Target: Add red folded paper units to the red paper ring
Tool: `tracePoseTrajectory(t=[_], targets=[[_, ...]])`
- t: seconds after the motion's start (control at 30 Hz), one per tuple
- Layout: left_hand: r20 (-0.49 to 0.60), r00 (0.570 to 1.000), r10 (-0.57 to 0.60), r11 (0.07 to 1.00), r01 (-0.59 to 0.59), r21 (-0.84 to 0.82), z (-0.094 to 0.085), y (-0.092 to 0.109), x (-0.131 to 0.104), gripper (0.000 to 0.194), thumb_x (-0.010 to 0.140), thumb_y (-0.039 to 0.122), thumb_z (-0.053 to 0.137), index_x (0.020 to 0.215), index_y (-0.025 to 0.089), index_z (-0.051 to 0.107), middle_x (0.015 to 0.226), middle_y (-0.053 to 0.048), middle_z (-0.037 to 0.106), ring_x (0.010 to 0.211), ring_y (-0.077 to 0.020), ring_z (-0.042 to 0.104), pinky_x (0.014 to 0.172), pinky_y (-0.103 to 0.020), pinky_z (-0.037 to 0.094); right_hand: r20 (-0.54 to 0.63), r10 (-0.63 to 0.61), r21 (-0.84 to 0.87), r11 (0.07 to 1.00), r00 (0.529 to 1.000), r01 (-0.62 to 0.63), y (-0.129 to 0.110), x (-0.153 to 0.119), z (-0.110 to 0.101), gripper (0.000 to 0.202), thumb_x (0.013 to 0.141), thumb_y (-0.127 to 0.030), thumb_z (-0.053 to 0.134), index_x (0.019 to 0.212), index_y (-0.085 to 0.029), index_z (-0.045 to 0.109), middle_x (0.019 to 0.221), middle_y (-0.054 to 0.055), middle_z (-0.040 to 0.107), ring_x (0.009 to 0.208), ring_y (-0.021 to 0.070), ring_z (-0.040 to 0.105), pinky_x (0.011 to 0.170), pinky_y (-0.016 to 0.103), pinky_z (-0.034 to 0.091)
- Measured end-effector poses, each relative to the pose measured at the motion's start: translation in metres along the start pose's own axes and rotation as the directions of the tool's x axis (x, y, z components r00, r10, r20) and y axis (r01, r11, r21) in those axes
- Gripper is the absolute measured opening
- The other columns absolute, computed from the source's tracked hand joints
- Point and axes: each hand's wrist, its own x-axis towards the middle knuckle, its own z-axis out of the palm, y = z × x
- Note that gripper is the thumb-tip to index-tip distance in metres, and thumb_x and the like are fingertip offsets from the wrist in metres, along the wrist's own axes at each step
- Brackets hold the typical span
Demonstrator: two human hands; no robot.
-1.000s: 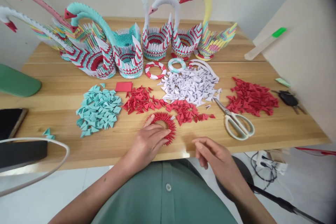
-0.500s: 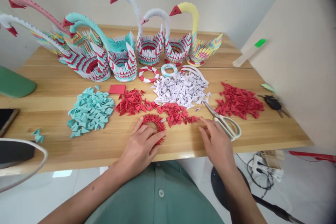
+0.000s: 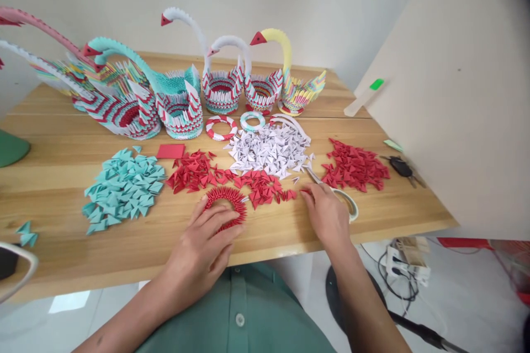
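Note:
A spiky red paper ring (image 3: 224,194) lies flat near the table's front edge. My left hand (image 3: 202,242) rests over its lower left side, fingers curled on it, and a small whitish piece sticks out at its right. My right hand (image 3: 327,212) is to the right, thumb and index finger pinched together; whatever is between the tips is too small to make out. Just left of those fingertips are loose red folded pieces (image 3: 265,186). Scissors (image 3: 351,204) lie partly under my right hand.
Paper swans stand along the back, including a yellow one (image 3: 304,94). Nearer are white pieces (image 3: 271,149), teal pieces (image 3: 124,185), another red pile (image 3: 356,165), a red-and-white ring (image 3: 221,135), a teal-and-white ring (image 3: 252,129) and keys (image 3: 401,166).
The camera view has shifted, so the table contents appear further left. My right thumb and index finger have come together. My left hand remains on the red ring.

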Motion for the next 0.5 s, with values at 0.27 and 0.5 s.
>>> tracePoseTrajectory(t=[0.27, 0.5], targets=[[-0.033, 0.999, 0.024, 0.967, -0.031, -0.254, -0.005, 0.018, 0.019, 0.023, 0.092, 0.007, 0.054, 0.11, 0.018, 0.066, 0.111, -0.009, 0.07, 0.106, -0.0205, 0.062, 0.094, -0.036, 0.051, 0.194, -0.118, 0.587, 0.809, 0.974, -0.019, -0.043, -0.039, -0.039, 0.023, 0.097, -0.038, 0.051, 0.097, -0.026, 0.07, 0.088, 0.004, 0.07, 0.07, 0.0177, 0.064, 0.065, 0.03, 0.051], [-0.065, 0.997, -0.032, 0.931, 0.007, -0.364, 0.001, 0.023, 0.038, 0.014, 0.096, 0.026, 0.06, 0.097, 0.015, 0.069, 0.084, -0.005, 0.071, 0.077, -0.016, 0.061, 0.07, -0.029, 0.049, 0.26, -0.156, 0.706, 0.704, 0.953, -0.077, -0.078, -0.057, -0.053, 0.012, 0.089, -0.031, 0.063, 0.083, -0.026, 0.072, 0.075, 0.001, 0.07, 0.064, 0.0155, 0.062, 0.06, 0.025, 0.048]])
